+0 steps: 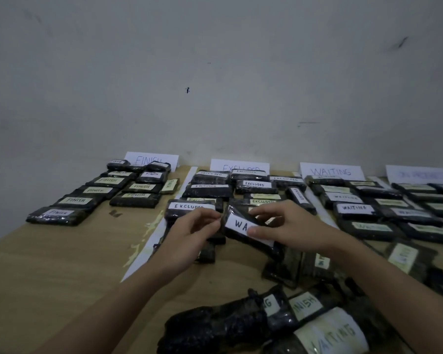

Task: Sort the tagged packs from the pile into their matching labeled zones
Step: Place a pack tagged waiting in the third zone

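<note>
held pack (243,227): a dark wrapped pack with a white tag reading "wa…", the rest is hidden under the right thumb; it is being held above the worktop (62,251), at the middle of the view.
left hand (189,236): it is pinching the left end of the held pack, with fingers curled together on its edge.
right hand (279,226): it is gripping the right end of the held pack, thumb lying on the tag and fingers curled over the far edge.
pile (279,320): loose packs are lying at 5 o'clock from the hands, tags "finish" and "waiting" are showing.
finish zone (152,159): a paper sign at 11 o'clock, rows of packs are lying before it.
excluded zone (239,166): a sign at 12 o'clock, with packs just behind the hands.
waiting zone (331,171): a sign at 1 o'clock, with packs in rows at the right.
fourth sign (420,175): at 2 o'clock, too blurred for reading.
</note>
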Motion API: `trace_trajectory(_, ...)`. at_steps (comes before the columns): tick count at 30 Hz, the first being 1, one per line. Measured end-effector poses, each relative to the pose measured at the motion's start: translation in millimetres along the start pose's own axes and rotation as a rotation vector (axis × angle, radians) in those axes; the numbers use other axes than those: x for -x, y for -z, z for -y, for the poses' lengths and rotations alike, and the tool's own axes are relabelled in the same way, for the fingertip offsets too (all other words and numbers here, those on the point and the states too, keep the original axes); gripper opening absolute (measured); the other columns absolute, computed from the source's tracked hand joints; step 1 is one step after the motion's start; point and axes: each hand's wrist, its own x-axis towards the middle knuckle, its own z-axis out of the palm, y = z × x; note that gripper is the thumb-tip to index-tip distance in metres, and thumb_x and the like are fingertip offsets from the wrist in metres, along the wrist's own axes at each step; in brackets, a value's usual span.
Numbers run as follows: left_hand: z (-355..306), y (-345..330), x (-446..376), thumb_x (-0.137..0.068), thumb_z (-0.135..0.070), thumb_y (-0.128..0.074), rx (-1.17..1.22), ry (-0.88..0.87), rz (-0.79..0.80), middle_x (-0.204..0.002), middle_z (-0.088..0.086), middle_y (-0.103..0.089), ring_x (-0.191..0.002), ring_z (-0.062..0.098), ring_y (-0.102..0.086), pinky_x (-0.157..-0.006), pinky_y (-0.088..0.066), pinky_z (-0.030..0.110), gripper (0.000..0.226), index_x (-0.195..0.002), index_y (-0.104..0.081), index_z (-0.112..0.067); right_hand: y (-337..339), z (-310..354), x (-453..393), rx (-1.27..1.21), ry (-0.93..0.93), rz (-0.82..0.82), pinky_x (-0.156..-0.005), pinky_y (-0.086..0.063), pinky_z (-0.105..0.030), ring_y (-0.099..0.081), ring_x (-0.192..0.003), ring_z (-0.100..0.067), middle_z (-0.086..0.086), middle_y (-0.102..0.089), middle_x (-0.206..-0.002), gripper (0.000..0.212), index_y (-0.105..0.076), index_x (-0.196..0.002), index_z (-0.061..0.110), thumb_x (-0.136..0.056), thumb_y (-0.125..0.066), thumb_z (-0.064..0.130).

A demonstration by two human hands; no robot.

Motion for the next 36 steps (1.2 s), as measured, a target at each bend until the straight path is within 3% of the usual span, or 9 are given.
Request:
trace_trajectory(4, -11, -13, -1, -0.090, -0.021, -0.056, 0.086, 0.005, 0.049, -0.097, -0.004, -0.068, -0.079, -0.004, -0.064, -0.063, -0.051, 0.013, 0.012, -0.100, -0.062, -0.024, 5, -8, 4, 0.005, 0.013, -0.028, -0.086, -0.054, -0.036, -0.064, -0.092, -0.004, 0.010, -0.066, -0.107, 0.041, -0.062, -0.121, 0.026, -0.082, -0.067, 0.040)
trace_trajectory(8, -21, -29, -9, -0.087, -0.020, -0.060, 0.140, 0.005, 0.074, -0.092, -0.012, -0.070, -0.080, -0.005, -0.065, -0.066, -0.052, 0.013, 0.014, -0.097, -0.061, -0.030, 8, -8, 13, 0.128, 0.075, -0.112, -0.092, -0.047, -0.030, -0.057, -0.107, -0.008, 0.006, -0.062, -0.120, 0.044, -0.054, -0.130, 0.022, -0.090, -0.058, 0.036)
trace_trajectory(12, -31, -55, -25, -0.086, -0.016, -0.060, 0.214, 0.020, 0.088, -0.096, 0.002, -0.072, -0.091, 0.012, -0.068, -0.071, -0.054, 0.017, 0.017, -0.102, -0.063, -0.015, 10, -15, 31, 0.463, 0.152, -0.356, -0.101, -0.040, -0.035, -0.046, -0.120, -0.018, -0.001, -0.048, -0.133, 0.067, -0.041, -0.139, 0.018, -0.081, -0.056, 0.049)
trace_trajectory(18, -58, -119, -41, -0.085, -0.013, -0.062, 0.261, 0.023, 0.183, -0.098, 0.007, -0.068, -0.085, 0.019, -0.070, -0.078, -0.053, 0.028, 0.015, -0.100, -0.062, -0.013, 51, -46, 66, 0.560, 0.131, -0.536, -0.092, -0.046, -0.038, -0.050, -0.110, -0.025, -0.007, -0.049, -0.123, 0.060, -0.046, -0.135, 0.013, -0.080, -0.069, 0.022)
trace_trajectory(20, -66, -143, -44, -0.085, -0.015, -0.063, 0.160, -0.037, 0.242, -0.096, 0.003, -0.066, -0.085, 0.017, -0.068, -0.077, -0.054, 0.028, 0.012, -0.095, -0.060, -0.022, 72, -61, 81, 0.604, 0.081, -0.543, -0.094, -0.044, -0.037, -0.049, -0.111, -0.025, -0.006, -0.052, -0.121, 0.059, -0.049, -0.133, 0.013, -0.078, -0.069, 0.020)
trace_trajectory(22, -72, -166, -45, -0.086, -0.020, -0.062, 0.003, -0.128, 0.327, -0.096, -0.005, -0.063, -0.087, 0.010, -0.063, -0.074, -0.052, 0.020, 0.015, -0.098, -0.057, -0.027, 94, -78, 97, 0.621, 0.033, -0.559, -0.095, -0.044, -0.041, -0.051, -0.111, -0.027, -0.007, -0.055, -0.121, 0.059, -0.052, -0.131, 0.012, -0.075, -0.070, 0.014)
trace_trajectory(28, -83, -208, -42, -0.091, -0.038, -0.050, -0.372, -0.375, 0.533, -0.125, -0.014, -0.053, -0.114, 0.001, -0.049, -0.096, -0.039, 0.020, 0.048, -0.136, -0.039, -0.026, 155, -146, 144, 0.647, -0.318, -0.529, -0.097, -0.041, -0.036, -0.047, -0.118, -0.021, -0.001, -0.051, -0.130, 0.056, -0.047, -0.136, 0.019, -0.083, -0.063, 0.008)
trace_trajectory(31, -83, -212, -43, -0.093, -0.040, -0.045, -0.527, -0.505, 0.569, -0.129, -0.014, -0.048, -0.117, 0.000, -0.044, -0.099, -0.039, 0.023, 0.044, -0.135, -0.038, -0.029, 170, -174, 159, 0.740, -0.485, -0.408, -0.096, -0.041, -0.035, -0.043, -0.121, -0.022, -0.002, -0.050, -0.132, 0.056, -0.043, -0.138, 0.020, -0.085, -0.060, 0.009)
trace_trajectory(36, -71, -188, -53, -0.096, -0.032, -0.041, -0.649, -0.631, 0.561, -0.124, -0.023, -0.041, -0.116, -0.005, -0.038, -0.093, -0.030, 0.012, 0.037, -0.133, -0.040, -0.030, 172, -199, 167, 0.820, -0.614, -0.210, -0.099, -0.040, -0.040, -0.035, -0.131, -0.026, -0.007, -0.037, -0.146, 0.056, -0.035, -0.142, 0.020, -0.090, -0.050, 0.006)
